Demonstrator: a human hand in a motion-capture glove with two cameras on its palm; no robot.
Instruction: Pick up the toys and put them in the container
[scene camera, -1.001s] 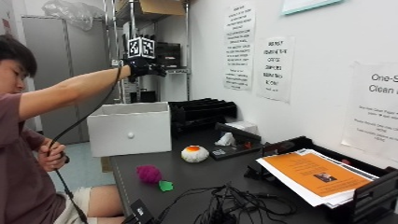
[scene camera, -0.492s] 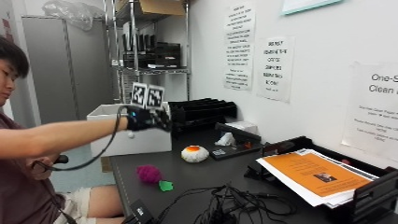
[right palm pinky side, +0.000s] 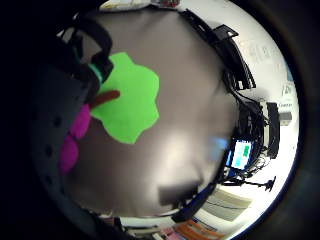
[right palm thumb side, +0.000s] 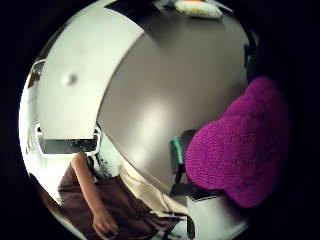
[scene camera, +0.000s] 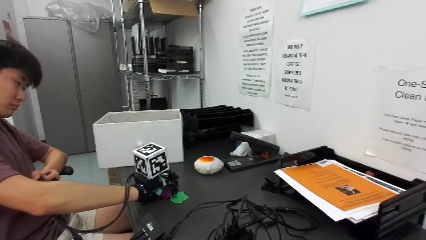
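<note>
The toys lie on a dark table (scene camera: 219, 187) where a seated person reaches in with a gloved right hand (scene camera: 154, 187). That hand is down on the near left part of the tabletop, over a purple fuzzy toy (right palm thumb side: 245, 150) that bulks close against the palm; whether the fingers have closed round it cannot be told. Just beside it lies a flat green tree-shaped toy (right palm pinky side: 131, 102), and farther back, near the middle, sits a white-and-orange egg toy (scene camera: 208, 165). The white container (scene camera: 138, 136) stands at the far left, well apart from the hand.

The risks, as a judgement: the soft purple toy could slip or roll if taken only at its edge, and the flat green one, lying tight to the surface, may resist the fingers and skid instead of lifting. A tangle of black cables (scene camera: 246, 222) at the near edge could snag a sleeve.

The tabletop is smooth, dark and faintly glossy. Black paper trays (scene camera: 216, 120) line the wall, which carries printed notices (scene camera: 256, 50); an orange-covered paper stack (scene camera: 333, 187) sits right, metal shelving (scene camera: 160, 50) stands behind.
</note>
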